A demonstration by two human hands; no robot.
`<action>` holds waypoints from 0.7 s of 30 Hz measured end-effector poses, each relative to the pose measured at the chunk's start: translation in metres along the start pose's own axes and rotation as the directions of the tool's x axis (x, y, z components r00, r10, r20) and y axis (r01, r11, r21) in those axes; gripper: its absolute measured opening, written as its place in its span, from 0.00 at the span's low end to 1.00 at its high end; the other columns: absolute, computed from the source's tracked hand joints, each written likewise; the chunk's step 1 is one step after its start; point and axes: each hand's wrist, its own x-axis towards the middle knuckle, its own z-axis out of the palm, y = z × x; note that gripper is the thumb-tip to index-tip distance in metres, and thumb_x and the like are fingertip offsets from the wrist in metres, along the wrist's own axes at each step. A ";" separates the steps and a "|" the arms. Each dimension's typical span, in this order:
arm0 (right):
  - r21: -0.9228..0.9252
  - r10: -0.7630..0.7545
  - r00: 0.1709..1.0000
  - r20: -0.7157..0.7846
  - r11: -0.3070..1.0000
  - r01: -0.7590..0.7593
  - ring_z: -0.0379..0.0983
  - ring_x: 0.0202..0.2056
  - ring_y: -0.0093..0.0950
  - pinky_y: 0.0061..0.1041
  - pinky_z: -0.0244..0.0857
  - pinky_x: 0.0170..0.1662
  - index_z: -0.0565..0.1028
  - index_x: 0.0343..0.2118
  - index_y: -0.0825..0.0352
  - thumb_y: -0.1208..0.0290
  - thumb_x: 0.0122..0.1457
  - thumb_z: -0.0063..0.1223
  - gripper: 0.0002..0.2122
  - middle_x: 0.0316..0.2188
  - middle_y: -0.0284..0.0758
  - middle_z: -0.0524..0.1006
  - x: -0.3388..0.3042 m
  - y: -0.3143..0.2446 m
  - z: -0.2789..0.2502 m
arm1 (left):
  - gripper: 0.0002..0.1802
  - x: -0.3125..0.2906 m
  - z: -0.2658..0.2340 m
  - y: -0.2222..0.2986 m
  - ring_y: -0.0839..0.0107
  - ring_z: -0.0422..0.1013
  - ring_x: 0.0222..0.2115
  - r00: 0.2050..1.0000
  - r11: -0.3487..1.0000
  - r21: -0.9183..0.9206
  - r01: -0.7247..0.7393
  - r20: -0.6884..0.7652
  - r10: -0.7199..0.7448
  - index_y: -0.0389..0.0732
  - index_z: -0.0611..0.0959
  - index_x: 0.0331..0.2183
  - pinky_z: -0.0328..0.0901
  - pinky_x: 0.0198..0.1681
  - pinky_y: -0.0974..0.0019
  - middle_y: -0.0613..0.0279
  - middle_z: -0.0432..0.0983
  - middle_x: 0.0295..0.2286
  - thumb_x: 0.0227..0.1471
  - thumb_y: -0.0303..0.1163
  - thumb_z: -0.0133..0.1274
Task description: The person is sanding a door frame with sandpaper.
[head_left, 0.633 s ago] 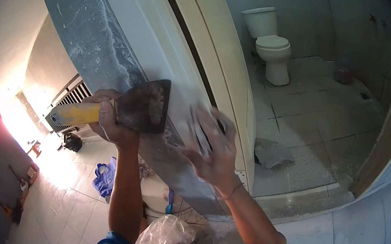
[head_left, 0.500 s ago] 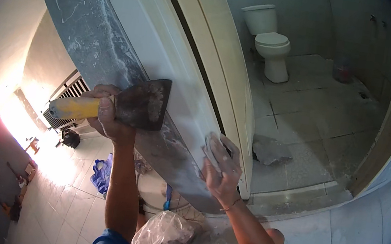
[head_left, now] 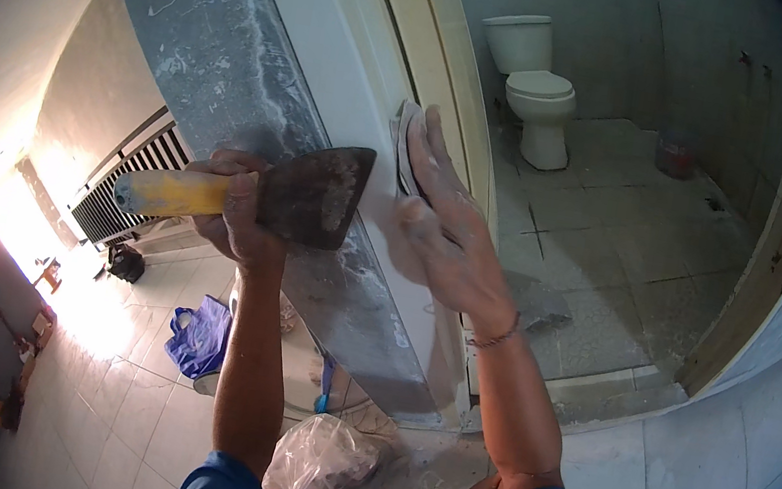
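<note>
My left hand (head_left: 243,207) is closed round the yellow handle of a putty knife (head_left: 315,195). Its wide, dark, stained blade points right, in front of the wall's corner. My right hand (head_left: 455,219), dusty with white powder, presses a folded piece of sandpaper (head_left: 403,140) against the narrow white wall strip (head_left: 315,6) beside the cream door frame (head_left: 454,62). The fingers lie nearly straight along the sheet, which sits between them and the wall. Left of the corner, the grey wall face (head_left: 206,25) carries white streaks and patches.
Through the doorway are a white toilet (head_left: 540,95) and a dusty tiled floor. Below my arms lie a clear plastic bag (head_left: 324,457) and a blue bag (head_left: 198,337). A black railing (head_left: 131,191) and a dark bundle (head_left: 125,263) are at the left.
My right hand has slid up the white strip with the sandpaper, its fingers now straighter. The putty knife appears slightly farther right and higher as the view shifts.
</note>
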 end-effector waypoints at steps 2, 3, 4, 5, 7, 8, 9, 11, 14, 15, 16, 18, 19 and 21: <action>0.193 -0.010 0.984 0.177 0.981 -0.024 0.58 0.57 0.32 0.26 0.54 0.55 0.65 0.53 0.69 0.69 0.55 0.52 0.22 0.54 0.45 0.64 0.003 0.006 -0.016 | 0.12 0.000 -0.002 0.000 0.70 0.63 0.29 0.999 1.000 -0.001 -0.010 0.039 0.010 0.36 0.69 0.28 0.59 0.39 0.67 0.56 0.67 0.24 0.40 0.32 0.52; 0.189 -0.012 0.983 0.181 0.982 -0.023 0.58 0.57 0.32 0.26 0.54 0.55 0.65 0.53 0.69 0.69 0.55 0.52 0.22 0.54 0.45 0.64 0.006 0.008 -0.018 | 0.13 0.000 -0.004 0.000 0.70 0.64 0.28 0.996 1.000 0.000 -0.021 0.084 0.021 0.36 0.70 0.28 0.60 0.38 0.67 0.57 0.67 0.24 0.40 0.32 0.53; 0.088 -0.032 0.976 0.214 0.996 0.013 0.60 0.56 0.31 0.26 0.55 0.54 0.65 0.53 0.69 0.67 0.55 0.53 0.23 0.54 0.44 0.64 0.009 0.011 -0.020 | 0.13 0.000 -0.004 0.000 0.70 0.64 0.28 0.997 1.000 -0.003 -0.017 0.079 0.017 0.36 0.70 0.28 0.60 0.38 0.67 0.57 0.67 0.24 0.40 0.32 0.53; -0.013 -0.047 0.967 0.249 0.999 0.052 0.62 0.54 0.30 0.26 0.56 0.54 0.64 0.53 0.69 0.65 0.54 0.54 0.24 0.54 0.44 0.64 0.011 0.014 -0.021 | 0.13 0.001 -0.004 -0.001 0.70 0.64 0.28 0.996 0.999 -0.015 -0.041 0.082 0.042 0.36 0.70 0.28 0.60 0.37 0.67 0.57 0.67 0.24 0.40 0.32 0.53; 0.037 -0.049 0.977 0.206 0.998 0.042 0.64 0.53 0.29 0.25 0.58 0.52 0.65 0.53 0.69 0.64 0.54 0.54 0.24 0.53 0.43 0.66 0.010 0.024 -0.017 | 0.13 0.001 -0.003 -0.001 0.69 0.64 0.28 0.995 0.998 -0.027 -0.063 0.081 0.065 0.36 0.70 0.28 0.60 0.36 0.67 0.57 0.67 0.24 0.41 0.32 0.53; 0.094 -0.049 0.986 0.159 0.995 0.034 0.66 0.51 0.28 0.24 0.59 0.51 0.65 0.52 0.69 0.64 0.53 0.54 0.25 0.52 0.43 0.67 0.008 0.029 -0.014 | 0.13 0.000 -0.002 0.001 0.70 0.64 0.27 0.995 0.999 -0.010 -0.053 0.080 0.054 0.36 0.70 0.27 0.60 0.36 0.67 0.57 0.67 0.24 0.40 0.32 0.53; 0.093 -0.050 0.986 0.162 0.995 0.035 0.66 0.51 0.28 0.24 0.59 0.51 0.65 0.52 0.69 0.64 0.53 0.54 0.25 0.52 0.43 0.67 0.004 0.033 -0.009 | 0.13 0.000 -0.002 0.002 0.70 0.64 0.27 0.996 0.999 0.008 -0.044 0.080 0.043 0.36 0.70 0.27 0.60 0.36 0.67 0.57 0.67 0.23 0.40 0.32 0.53; 0.115 0.164 0.986 0.017 0.980 -0.165 0.70 0.43 0.25 0.22 0.62 0.46 0.68 0.50 0.71 0.65 0.52 0.56 0.23 0.44 0.40 0.74 -0.003 0.035 0.004 | 0.12 -0.001 0.000 0.004 0.70 0.65 0.27 0.997 0.999 0.014 -0.031 0.066 0.030 0.36 0.70 0.27 0.61 0.35 0.68 0.57 0.66 0.23 0.40 0.32 0.53; 0.030 0.116 0.987 -0.112 0.993 -0.113 0.73 0.36 0.35 0.27 0.65 0.40 0.73 0.42 0.72 0.66 0.49 0.57 0.19 0.37 0.47 0.75 0.006 0.038 0.012 | 0.12 -0.002 0.000 0.002 0.69 0.65 0.27 0.997 0.999 0.014 -0.037 0.068 0.036 0.36 0.71 0.27 0.61 0.34 0.67 0.58 0.66 0.23 0.40 0.32 0.53; 0.028 0.115 0.987 -0.114 0.993 -0.112 0.73 0.36 0.35 0.27 0.65 0.40 0.73 0.42 0.72 0.66 0.49 0.57 0.19 0.37 0.47 0.75 0.011 0.037 0.013 | 0.12 -0.003 -0.001 0.000 0.69 0.65 0.27 0.995 0.998 0.011 -0.054 0.080 0.053 0.36 0.71 0.27 0.62 0.34 0.67 0.59 0.66 0.23 0.40 0.32 0.53; 0.100 0.137 0.983 -0.122 0.987 -0.125 0.73 0.34 0.35 0.28 0.65 0.39 0.73 0.40 0.73 0.65 0.49 0.57 0.18 0.34 0.46 0.75 0.019 0.032 0.016 | 0.12 -0.001 -0.002 0.001 0.69 0.65 0.27 0.995 0.998 0.017 -0.059 0.079 0.058 0.36 0.71 0.27 0.62 0.34 0.67 0.59 0.66 0.23 0.40 0.32 0.53; 0.163 0.161 0.979 -0.126 0.977 -0.140 0.73 0.32 0.36 0.28 0.65 0.38 0.74 0.38 0.74 0.64 0.49 0.57 0.18 0.31 0.46 0.76 0.035 0.026 0.019 | 0.13 -0.003 0.000 0.001 0.68 0.66 0.27 0.994 0.996 -0.006 -0.084 0.064 0.084 0.37 0.70 0.28 0.63 0.33 0.66 0.60 0.65 0.22 0.40 0.32 0.54; 0.172 0.179 0.974 -0.135 0.973 -0.155 0.73 0.31 0.37 0.29 0.65 0.36 0.74 0.35 0.74 0.65 0.49 0.57 0.16 0.28 0.45 0.75 0.047 0.024 0.022 | 0.13 -0.002 0.002 0.002 0.68 0.66 0.27 0.995 0.996 -0.003 -0.084 0.061 0.085 0.37 0.70 0.28 0.63 0.33 0.66 0.60 0.65 0.22 0.40 0.32 0.54; 0.174 0.202 0.969 -0.142 0.969 -0.176 0.73 0.29 0.38 0.30 0.65 0.35 0.74 0.32 0.74 0.65 0.49 0.56 0.14 0.26 0.45 0.74 0.062 0.019 0.021 | 0.13 -0.003 0.004 0.003 0.68 0.66 0.27 0.995 0.997 -0.049 -0.065 0.077 0.068 0.37 0.70 0.28 0.63 0.33 0.66 0.61 0.65 0.22 0.40 0.32 0.54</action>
